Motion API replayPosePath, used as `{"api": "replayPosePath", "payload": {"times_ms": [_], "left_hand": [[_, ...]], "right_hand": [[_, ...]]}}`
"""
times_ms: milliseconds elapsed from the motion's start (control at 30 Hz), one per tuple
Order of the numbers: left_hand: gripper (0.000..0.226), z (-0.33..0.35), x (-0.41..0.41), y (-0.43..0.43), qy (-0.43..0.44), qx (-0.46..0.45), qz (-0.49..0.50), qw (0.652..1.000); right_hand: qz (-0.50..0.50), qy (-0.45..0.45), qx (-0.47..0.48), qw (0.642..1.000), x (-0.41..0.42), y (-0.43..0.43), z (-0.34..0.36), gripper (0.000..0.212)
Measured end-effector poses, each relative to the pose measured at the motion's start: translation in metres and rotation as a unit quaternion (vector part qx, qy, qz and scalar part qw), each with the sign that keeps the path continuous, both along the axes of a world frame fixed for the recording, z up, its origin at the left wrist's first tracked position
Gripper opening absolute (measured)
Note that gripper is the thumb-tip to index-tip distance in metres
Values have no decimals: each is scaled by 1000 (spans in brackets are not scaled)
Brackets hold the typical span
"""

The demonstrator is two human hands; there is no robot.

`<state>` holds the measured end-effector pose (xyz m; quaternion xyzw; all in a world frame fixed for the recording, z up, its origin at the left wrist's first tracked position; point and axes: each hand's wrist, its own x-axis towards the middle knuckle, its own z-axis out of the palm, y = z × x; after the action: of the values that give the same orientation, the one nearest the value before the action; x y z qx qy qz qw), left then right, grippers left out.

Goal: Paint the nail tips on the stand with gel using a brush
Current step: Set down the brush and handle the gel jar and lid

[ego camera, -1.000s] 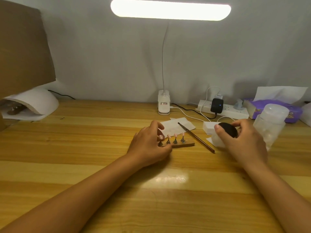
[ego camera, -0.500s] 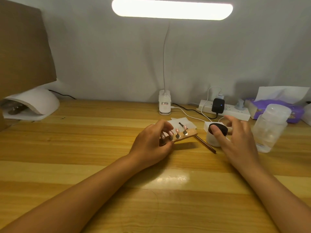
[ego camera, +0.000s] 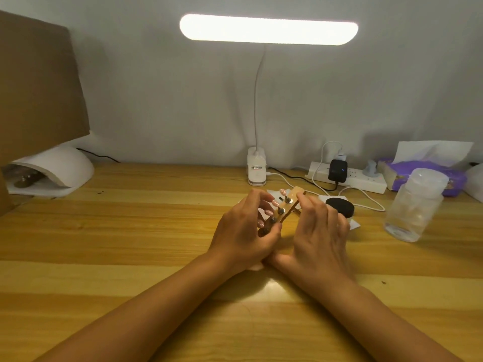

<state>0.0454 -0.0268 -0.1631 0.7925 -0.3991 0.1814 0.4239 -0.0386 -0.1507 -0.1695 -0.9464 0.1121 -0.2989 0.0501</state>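
My left hand (ego camera: 243,236) grips the near end of the small wooden stand (ego camera: 290,208) and holds it lifted off the table, tilted away to the right. Several pink nail tips (ego camera: 275,203) stick up from it on dark pegs. My right hand (ego camera: 318,231) lies beside the stand with its fingers fairly straight, the fingertips touching the stand's right edge and far end. A jar with a black lid (ego camera: 339,207) sits just behind my right hand. The brush is not visible; my right hand covers the spot where it lay.
A clear plastic bottle (ego camera: 414,205) stands at the right. Behind are a power strip (ego camera: 350,178) with cables, a purple tissue pack (ego camera: 423,173) and the desk lamp's base (ego camera: 257,169). A white curing lamp (ego camera: 52,168) and a cardboard sheet (ego camera: 39,87) are at the left.
My left hand lifted the stand from the table and turned it to point away. My right hand left the black-lidded jar and came left to touch the stand.
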Motion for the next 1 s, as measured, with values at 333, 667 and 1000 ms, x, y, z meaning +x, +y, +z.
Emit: {"api": "replayPosePath", "payload": {"times_ms": [333, 667, 1000], "left_hand": [[46, 0, -3, -1, -35, 4, 13, 999], [52, 17, -23, -4, -68, -10, 21, 997], [49, 46, -99, -114, 178, -157, -212, 948]], "right_hand": [[-19, -44, 34, 998, 1, 3, 4, 107], [-1, -131, 70, 989, -14, -1, 14, 110], [-103, -168, 120, 973, -133, -128, 33, 117]]}}
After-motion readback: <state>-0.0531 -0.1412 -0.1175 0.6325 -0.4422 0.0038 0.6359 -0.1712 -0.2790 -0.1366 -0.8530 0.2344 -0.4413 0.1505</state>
